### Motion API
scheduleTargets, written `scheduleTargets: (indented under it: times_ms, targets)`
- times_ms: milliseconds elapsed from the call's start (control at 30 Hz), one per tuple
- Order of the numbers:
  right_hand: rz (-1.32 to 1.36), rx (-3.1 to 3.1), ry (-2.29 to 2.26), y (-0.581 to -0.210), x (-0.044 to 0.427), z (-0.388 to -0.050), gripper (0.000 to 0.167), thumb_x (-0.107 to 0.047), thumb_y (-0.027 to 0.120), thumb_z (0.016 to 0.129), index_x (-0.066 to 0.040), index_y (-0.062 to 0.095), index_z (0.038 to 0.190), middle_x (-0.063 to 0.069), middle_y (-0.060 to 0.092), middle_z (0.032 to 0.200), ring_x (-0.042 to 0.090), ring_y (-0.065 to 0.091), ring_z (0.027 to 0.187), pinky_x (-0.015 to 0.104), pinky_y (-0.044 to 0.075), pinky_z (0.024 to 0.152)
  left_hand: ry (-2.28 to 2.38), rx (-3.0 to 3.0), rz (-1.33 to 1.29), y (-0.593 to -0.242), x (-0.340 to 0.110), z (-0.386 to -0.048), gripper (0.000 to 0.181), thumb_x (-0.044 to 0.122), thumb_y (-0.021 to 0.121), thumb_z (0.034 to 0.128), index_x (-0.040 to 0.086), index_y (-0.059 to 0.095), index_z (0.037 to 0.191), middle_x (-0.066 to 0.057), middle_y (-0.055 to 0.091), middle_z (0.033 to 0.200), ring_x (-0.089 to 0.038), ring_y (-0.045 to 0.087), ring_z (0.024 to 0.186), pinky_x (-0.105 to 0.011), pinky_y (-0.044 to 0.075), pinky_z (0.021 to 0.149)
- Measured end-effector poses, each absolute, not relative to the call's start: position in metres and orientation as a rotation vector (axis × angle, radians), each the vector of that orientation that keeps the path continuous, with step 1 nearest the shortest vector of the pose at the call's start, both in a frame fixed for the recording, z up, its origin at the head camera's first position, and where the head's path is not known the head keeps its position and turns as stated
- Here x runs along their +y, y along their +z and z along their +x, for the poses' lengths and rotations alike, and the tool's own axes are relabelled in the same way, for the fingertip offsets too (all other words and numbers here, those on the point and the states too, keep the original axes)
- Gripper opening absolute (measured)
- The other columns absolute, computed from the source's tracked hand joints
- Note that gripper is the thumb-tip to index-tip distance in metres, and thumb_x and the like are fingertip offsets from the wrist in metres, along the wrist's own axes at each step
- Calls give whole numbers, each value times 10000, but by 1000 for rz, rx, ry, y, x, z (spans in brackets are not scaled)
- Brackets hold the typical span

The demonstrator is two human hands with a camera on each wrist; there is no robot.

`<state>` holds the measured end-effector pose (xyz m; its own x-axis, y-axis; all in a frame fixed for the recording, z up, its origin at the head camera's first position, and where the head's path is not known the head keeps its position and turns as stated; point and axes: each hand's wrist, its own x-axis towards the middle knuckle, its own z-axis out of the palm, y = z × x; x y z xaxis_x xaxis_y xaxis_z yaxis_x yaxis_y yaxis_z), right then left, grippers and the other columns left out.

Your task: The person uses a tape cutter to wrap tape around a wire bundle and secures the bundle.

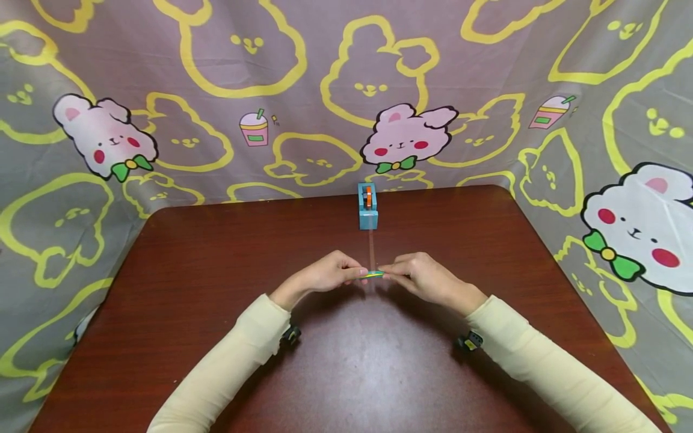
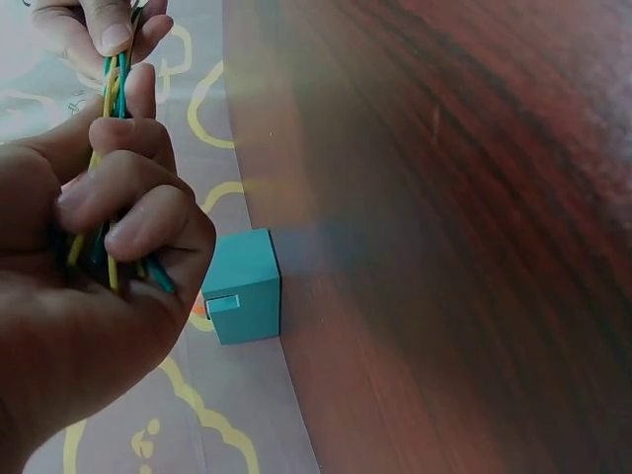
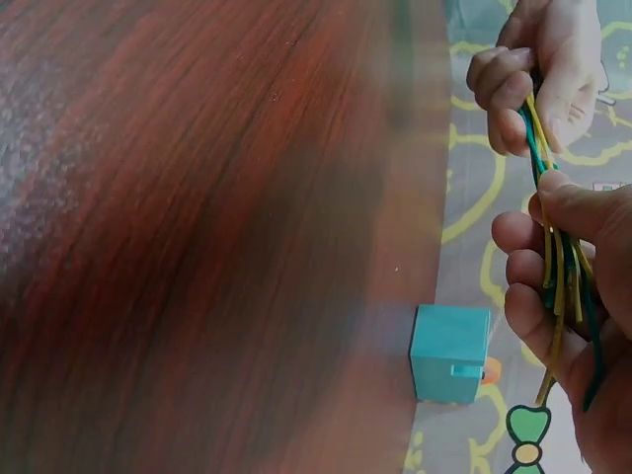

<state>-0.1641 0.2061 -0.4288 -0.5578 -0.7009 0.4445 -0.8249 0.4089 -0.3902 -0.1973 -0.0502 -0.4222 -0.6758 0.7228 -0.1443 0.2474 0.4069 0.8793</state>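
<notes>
A thin bundle of green and yellow strands [image 1: 375, 275] is held above the table between both hands. My left hand [image 1: 326, 273] has its fingers curled round one end; in the left wrist view strand ends [image 2: 114, 272] show under the left hand [image 2: 118, 222]. My right hand [image 1: 430, 281] pinches the other part between thumb and fingers. In the right wrist view loose ends [image 3: 560, 286] fan out across the right hand's [image 3: 602, 267] palm. Beyond the hands stands a blue tape dispenser [image 1: 368, 220] with an orange core.
The brown wooden table [image 1: 216, 252] is backed by a patterned curtain [image 1: 314, 54] that also hangs at both sides. A narrow pale streak runs from the dispenser toward the hands; whether it is tape or a reflection, I cannot tell.
</notes>
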Motion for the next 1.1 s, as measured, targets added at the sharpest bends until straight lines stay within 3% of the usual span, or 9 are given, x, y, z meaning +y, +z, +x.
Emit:
scheduleTargets:
  times_ms: [233, 333, 400, 567, 667, 900, 1100]
  targets:
    - [1273, -2577, 930, -428, 204, -165, 196, -47, 764, 894, -73, 787, 1087, 5, 744, 890, 27, 577, 693, 231, 503, 614, 1223, 2232, 856, -424, -50, -193, 267, 150, 614, 1020, -36, 763, 900, 64, 399, 562, -58, 293, 516, -225, 212, 482]
    - [1199, -2708, 1084, -426, 204, -168, 175, -99, 760, 912, -76, 784, 1083, -12, 752, 967, 53, 601, 739, 242, 509, 647, 1193, 2300, 903, -424, -50, -192, 260, 157, 625, 1014, -19, 769, 888, 47, 458, 582, -46, 343, 540, -218, 257, 499]
    - [1152, -2804, 1248, -424, 205, -172, 183, -146, 741, 936, -71, 771, 1100, 6, 751, 921, 116, 612, 695, 261, 508, 610, 1169, 2348, 931, -424, -51, -191, 247, 162, 632, 1010, -5, 776, 898, 21, 516, 613, -43, 375, 562, -215, 289, 513]
    - [997, -3039, 1685, -423, 210, -188, 322, -305, 601, 1031, -24, 741, 1104, 135, 723, 788, 267, 655, 619, 459, 565, 610, 1070, 2467, 1010, -424, -53, -190, 214, 175, 642, 1004, 23, 785, 960, -64, 659, 738, -64, 472, 636, -225, 394, 576]
    - [868, -3131, 1854, -424, 211, -197, 436, -373, 526, 1059, 9, 735, 1088, 171, 729, 803, 308, 685, 653, 529, 569, 681, 975, 2548, 1113, -426, -54, -190, 200, 190, 646, 1002, 49, 787, 981, -73, 699, 815, -83, 523, 695, -250, 446, 650]
    - [818, -3253, 2036, -423, 207, -216, 538, -403, 487, 1069, 84, 716, 1064, 206, 732, 849, 327, 715, 741, 464, 583, 736, 874, 2688, 1293, -429, -55, -187, 169, 217, 662, 992, 110, 791, 1005, 93, 588, 768, -55, 521, 680, -264, 459, 670]
    - [824, -3306, 2432, -428, 207, -227, 514, -356, 449, 1088, 97, 688, 1136, 239, 727, 927, 288, 726, 780, 414, 588, 749, 847, 2735, 1345, -429, -55, -187, 162, 219, 660, 994, 126, 791, 1014, 95, 597, 787, -53, 512, 675, -258, 450, 651]
